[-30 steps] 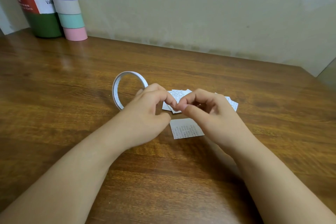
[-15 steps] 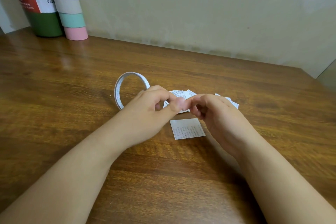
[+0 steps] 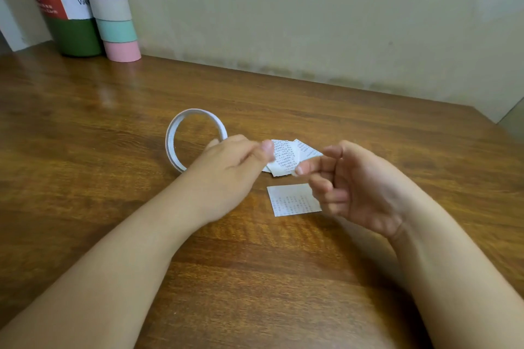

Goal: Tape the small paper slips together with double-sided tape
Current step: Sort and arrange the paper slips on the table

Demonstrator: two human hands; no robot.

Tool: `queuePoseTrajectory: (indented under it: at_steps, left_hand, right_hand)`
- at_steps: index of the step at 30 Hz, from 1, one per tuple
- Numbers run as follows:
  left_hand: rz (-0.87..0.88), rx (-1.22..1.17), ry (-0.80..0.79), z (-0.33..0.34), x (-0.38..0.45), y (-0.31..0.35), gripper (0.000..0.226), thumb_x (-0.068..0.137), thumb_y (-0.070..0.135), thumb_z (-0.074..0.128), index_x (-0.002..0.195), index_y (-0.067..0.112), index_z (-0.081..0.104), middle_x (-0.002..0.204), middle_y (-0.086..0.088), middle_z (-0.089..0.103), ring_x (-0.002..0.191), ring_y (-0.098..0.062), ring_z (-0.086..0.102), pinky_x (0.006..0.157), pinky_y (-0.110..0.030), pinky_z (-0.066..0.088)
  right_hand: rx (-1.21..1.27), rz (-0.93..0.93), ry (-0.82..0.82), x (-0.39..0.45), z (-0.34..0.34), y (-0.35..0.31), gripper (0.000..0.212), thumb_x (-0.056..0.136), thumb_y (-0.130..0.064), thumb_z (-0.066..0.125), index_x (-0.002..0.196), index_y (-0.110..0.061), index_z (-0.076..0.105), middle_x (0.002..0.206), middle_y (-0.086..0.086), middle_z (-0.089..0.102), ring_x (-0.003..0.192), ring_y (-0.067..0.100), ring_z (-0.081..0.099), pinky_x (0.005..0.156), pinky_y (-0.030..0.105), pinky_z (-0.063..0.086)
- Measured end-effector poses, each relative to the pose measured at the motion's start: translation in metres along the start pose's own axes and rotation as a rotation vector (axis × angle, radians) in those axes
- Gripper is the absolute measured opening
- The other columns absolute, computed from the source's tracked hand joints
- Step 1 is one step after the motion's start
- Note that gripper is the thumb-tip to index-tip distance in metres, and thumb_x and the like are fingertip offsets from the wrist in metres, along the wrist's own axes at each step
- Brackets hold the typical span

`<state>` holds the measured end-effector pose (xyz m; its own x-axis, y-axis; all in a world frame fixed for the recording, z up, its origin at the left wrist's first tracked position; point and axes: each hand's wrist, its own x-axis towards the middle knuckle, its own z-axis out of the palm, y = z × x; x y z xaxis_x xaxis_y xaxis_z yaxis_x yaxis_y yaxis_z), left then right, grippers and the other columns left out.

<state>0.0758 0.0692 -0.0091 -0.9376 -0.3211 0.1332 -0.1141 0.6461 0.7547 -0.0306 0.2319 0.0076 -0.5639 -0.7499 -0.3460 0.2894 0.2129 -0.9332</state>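
Over a glossy wooden table [image 3: 113, 178], the left hand [image 3: 226, 173] blurs with fingers curled — what it pinches, if anything, cannot be told — while the right hand [image 3: 354, 187] curls loosely, thumb and forefinger nipping a tiny pale scrap. Between them lie printed paper slips [image 3: 286, 159], one flat rectangle [image 3: 292, 200] nearer, beside a thin white tape ring [image 3: 173, 136].

A single head-worn camera looks forward and down across a wooden table [image 3: 85, 178] toward a pale wall [image 3: 312, 8]. It sits close over the person's forearms, its wide angle bowing the table's far edge.
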Motion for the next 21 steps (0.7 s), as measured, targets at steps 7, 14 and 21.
queuePoseTrajectory:
  at_steps: [7,14,21]
  left_hand:
    - [0.059,0.109,-0.150,0.004,-0.001,-0.002,0.067,0.074,0.071,0.014,0.077,0.032,0.068,0.084,0.015,0.063,0.097,0.001,0.042,0.089,-0.028,0.034]
    - [-0.003,0.076,-0.211,0.005,-0.002,-0.003,0.072,0.074,0.070,0.010,0.090,0.035,0.070,0.098,0.020,0.063,0.109,0.006,0.039,0.093,-0.024,0.033]
    - [-0.017,0.128,-0.249,0.009,0.001,-0.012,0.076,0.075,0.078,0.004,0.091,0.040,0.067,0.110,0.011,0.061,0.113,0.001,0.039,0.100,-0.032,0.035]
  right_hand:
    - [-0.137,0.229,-0.020,0.002,-0.009,-0.001,0.032,0.091,-0.014,0.031,0.088,-0.005,0.062,0.044,-0.003,0.028,0.034,0.004,0.014,0.036,0.014,0.009]
    - [-0.189,0.246,-0.013,0.003,-0.004,0.002,0.030,0.089,-0.012,0.033,0.089,-0.006,0.062,0.044,-0.002,0.029,0.034,0.005,0.014,0.035,0.014,0.011]
    - [-0.205,0.256,-0.004,0.003,-0.002,0.002,0.032,0.091,-0.012,0.031,0.094,-0.004,0.062,0.045,-0.002,0.029,0.035,0.005,0.014,0.034,0.014,0.012]
